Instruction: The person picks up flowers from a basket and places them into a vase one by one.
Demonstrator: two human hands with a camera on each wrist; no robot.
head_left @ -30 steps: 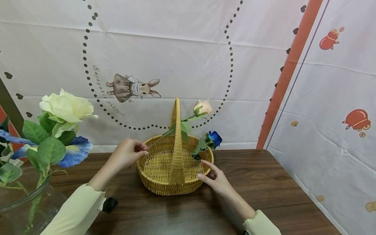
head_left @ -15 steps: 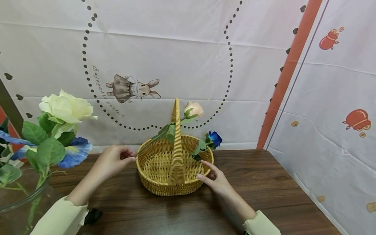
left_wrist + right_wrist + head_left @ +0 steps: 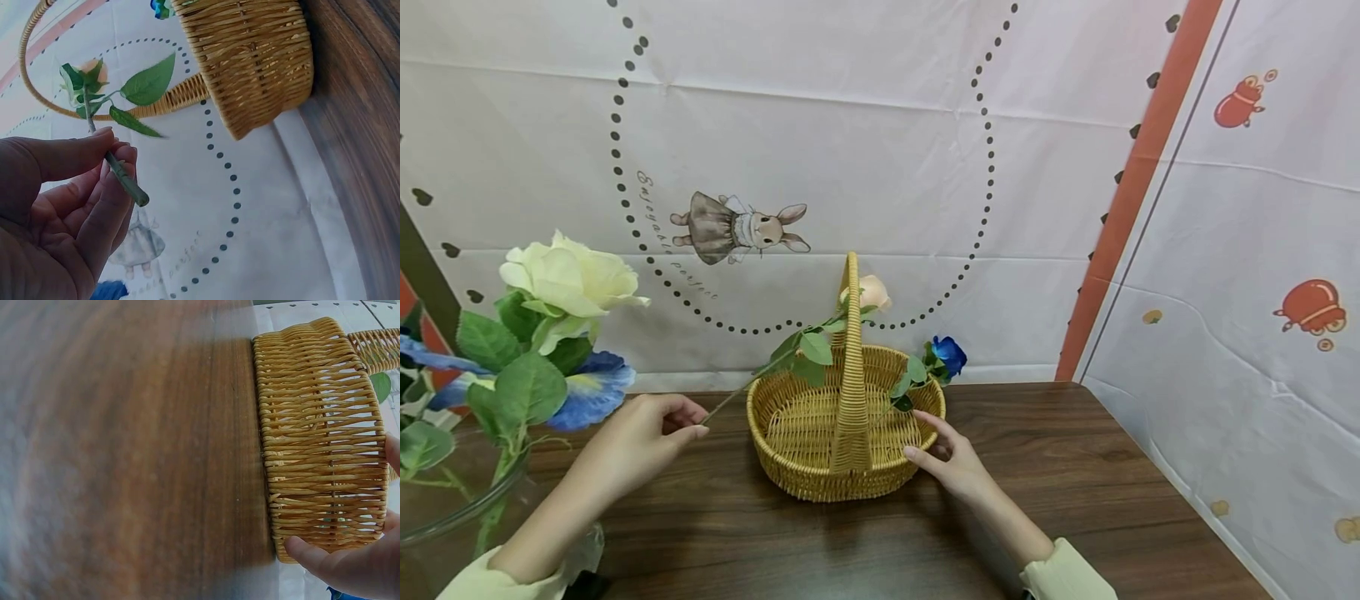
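A golden wicker basket (image 3: 808,483) with a tall arched handle stands on the table in the head view. My left hand (image 3: 636,442), to the left of the basket, pinches the stem of a pale peach rose (image 3: 874,293) between thumb and fingers. The stem slants over the basket, and the bloom is partly behind the handle. In the left wrist view the cut end of the stem (image 3: 130,185) sticks out past my fingertips. My right hand (image 3: 958,467) grips the basket's right rim. A blue rose (image 3: 950,356) leans out over that rim, its lower stem inside the basket.
At the left stands a glass vase (image 3: 463,523) with a cream rose (image 3: 568,275), a blue flower (image 3: 597,392) and green leaves. The brown wooden table (image 3: 1037,467) meets a printed cloth (image 3: 880,183) behind the basket and another at the right.
My left hand has drawn back left and down from the basket with the peach rose, whose bloom has moved left and lower, to the handle. The right hand and basket stay nearly still.
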